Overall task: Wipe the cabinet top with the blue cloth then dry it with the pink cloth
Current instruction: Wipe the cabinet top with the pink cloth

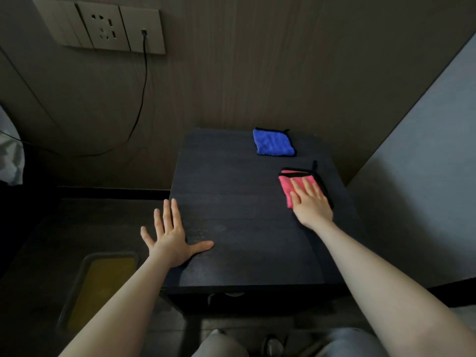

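Note:
The dark cabinet top [239,215] fills the middle of the view. A folded blue cloth [273,142] with black trim lies near its back edge, untouched. Closer and to the right lies the pink cloth [288,185], also black-edged. My right hand [310,202] rests flat on the pink cloth, fingers extended and pressing down, covering its near half. My left hand [171,238] lies flat with spread fingers on the cabinet's left edge, holding nothing.
A wood-panel wall stands behind the cabinet, with a socket plate [103,27] and a black cable [144,81] hanging from it. A grey wall [425,163] runs close on the right. A yellow-topped bin [100,287] sits low on the left.

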